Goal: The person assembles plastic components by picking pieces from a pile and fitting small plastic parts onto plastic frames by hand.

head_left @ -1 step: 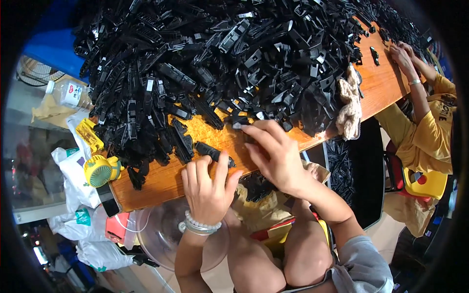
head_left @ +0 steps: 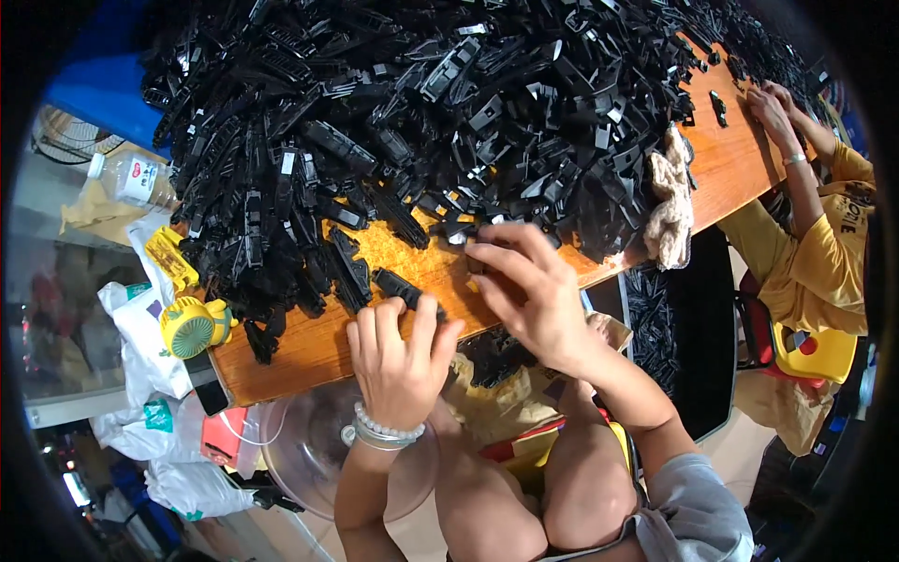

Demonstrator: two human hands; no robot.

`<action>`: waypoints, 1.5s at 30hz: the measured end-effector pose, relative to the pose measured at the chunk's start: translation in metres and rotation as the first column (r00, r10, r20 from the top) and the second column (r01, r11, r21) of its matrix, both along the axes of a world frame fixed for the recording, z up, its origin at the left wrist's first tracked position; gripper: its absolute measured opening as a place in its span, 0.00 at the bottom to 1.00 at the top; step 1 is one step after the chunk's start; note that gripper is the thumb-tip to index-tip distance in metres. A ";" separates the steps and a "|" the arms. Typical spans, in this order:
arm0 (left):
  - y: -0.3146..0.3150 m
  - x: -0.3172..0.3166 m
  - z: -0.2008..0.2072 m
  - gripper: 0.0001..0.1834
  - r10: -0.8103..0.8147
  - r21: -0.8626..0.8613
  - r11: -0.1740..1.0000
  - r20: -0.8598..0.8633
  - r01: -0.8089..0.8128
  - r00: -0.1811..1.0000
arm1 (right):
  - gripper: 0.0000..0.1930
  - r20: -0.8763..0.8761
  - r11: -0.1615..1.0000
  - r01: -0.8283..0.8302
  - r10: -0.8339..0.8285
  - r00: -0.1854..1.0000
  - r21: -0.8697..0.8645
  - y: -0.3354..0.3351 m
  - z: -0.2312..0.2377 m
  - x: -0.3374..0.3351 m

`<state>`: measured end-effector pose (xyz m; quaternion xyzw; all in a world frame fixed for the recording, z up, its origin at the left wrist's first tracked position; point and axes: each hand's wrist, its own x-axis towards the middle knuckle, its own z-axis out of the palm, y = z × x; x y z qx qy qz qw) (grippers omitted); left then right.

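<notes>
Over the near table edge is my left hand (head_left: 398,361), its fingers bent and the thumb apart. Its fingertips touch or lie just beside a long black plastic part (head_left: 397,287); the near end of that part is partly hidden by the fingers. My right hand (head_left: 541,304) reaches over the wood at the pile's near side, with thumb and fingers curled toward each other. Something dark shows between them, too small and shaded to make out. Another long black plastic part (head_left: 350,267) lies between the pile and my left hand.
A large heap of black plastic parts (head_left: 375,103) covers most of the wooden table (head_left: 290,351). A bunched whitish glove (head_left: 669,201) lies at its right. A yellow-green fan (head_left: 192,328) stands at the left corner, a clear basin (head_left: 300,459) below. At the right a co-worker's hands (head_left: 773,112) work.
My right hand's fingers have shifted slightly, the raised ones blurred by motion. The long part by my left hand has turned or slid a little, with more of it behind the fingers.
</notes>
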<state>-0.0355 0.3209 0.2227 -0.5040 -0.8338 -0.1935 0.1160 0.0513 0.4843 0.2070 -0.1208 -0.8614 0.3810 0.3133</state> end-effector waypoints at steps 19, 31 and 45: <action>-0.019 -0.015 -0.026 0.18 -0.256 0.426 0.903 0.431 0.055 0.865 | 0.13 0.045 0.910 -0.359 0.375 0.926 -0.206 0.016 0.004 0.010; -0.023 -0.042 0.000 0.11 0.004 0.284 0.958 0.094 -0.031 0.996 | 0.11 0.137 0.955 -0.152 0.120 0.983 0.256 0.020 0.015 0.002; -0.013 -0.017 -0.017 0.14 -0.181 0.233 0.950 -0.127 0.207 0.975 | 0.07 0.038 0.867 0.083 -0.116 0.993 0.491 0.014 0.000 -0.024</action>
